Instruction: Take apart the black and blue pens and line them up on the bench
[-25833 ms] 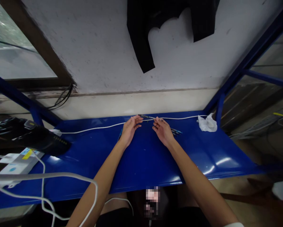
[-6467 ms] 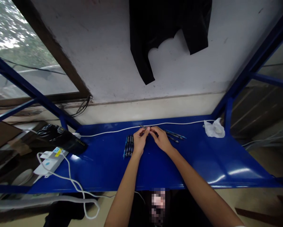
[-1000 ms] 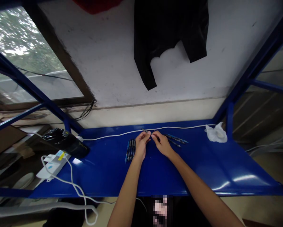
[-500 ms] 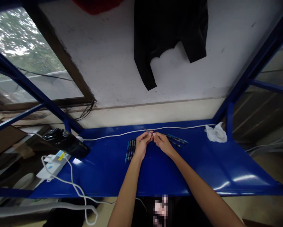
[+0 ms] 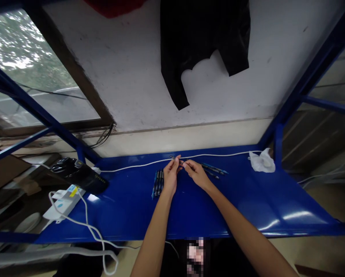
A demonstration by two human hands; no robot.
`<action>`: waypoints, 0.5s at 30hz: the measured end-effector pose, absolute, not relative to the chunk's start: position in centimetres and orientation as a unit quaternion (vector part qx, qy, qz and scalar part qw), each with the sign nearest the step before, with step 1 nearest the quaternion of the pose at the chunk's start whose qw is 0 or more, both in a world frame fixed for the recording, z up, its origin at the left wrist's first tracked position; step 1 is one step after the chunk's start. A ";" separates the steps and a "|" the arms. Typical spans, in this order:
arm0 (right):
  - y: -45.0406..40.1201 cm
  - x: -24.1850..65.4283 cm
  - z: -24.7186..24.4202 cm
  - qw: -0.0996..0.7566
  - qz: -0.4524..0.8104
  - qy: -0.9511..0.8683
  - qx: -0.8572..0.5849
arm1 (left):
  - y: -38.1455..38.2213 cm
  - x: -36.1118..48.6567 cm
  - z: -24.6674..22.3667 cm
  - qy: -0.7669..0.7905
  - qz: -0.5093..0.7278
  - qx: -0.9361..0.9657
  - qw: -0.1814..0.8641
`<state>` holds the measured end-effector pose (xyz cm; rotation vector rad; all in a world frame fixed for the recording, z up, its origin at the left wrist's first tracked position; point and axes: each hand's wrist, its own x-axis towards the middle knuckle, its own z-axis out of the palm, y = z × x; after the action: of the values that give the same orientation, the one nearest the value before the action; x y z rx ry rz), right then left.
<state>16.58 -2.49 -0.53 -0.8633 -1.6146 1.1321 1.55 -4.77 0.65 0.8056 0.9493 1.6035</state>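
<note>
Over the blue tabletop (image 5: 201, 215), my two hands meet around a slim pen (image 5: 171, 157), whose tip pokes out at the upper left. My left hand (image 5: 171, 172) is closed on its barrel with thumb and fingers. At the other end, my right hand (image 5: 194, 170) pinches the pen; the fingers hide most of it. Several dark pens with blue parts (image 5: 158, 182) lie side by side, left of my left hand and partly behind it. More loose pens (image 5: 215, 168) lie just right of my right hand.
A black bottle (image 5: 80, 175) lies tilted at the left, near a white power strip (image 5: 61, 204) with looping cables (image 5: 88, 225). A white cord (image 5: 138, 166) runs along the back. Crumpled white plastic (image 5: 262, 161) sits at the right back corner. Blue frame posts (image 5: 278, 146) flank the table.
The left thumb and fingers have shifted up along the pen, hiding more of its barrel. The right hand keeps its pinch. The whole view has moved slightly.
</note>
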 end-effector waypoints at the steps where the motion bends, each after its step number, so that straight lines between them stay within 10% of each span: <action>1: -2.5 16.6 -0.5 0.477 0.454 -0.664 -0.355 | -4.7 1.5 0.6 0.398 0.678 0.332 0.522; 15: -2.2 16.9 -1.2 0.469 0.420 -0.673 -0.388 | -4.5 0.9 0.4 0.400 0.676 0.319 0.530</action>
<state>16.94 -2.16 -1.18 -0.9526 -1.6498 1.0307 0.89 -4.54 0.41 0.7617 0.9546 1.6132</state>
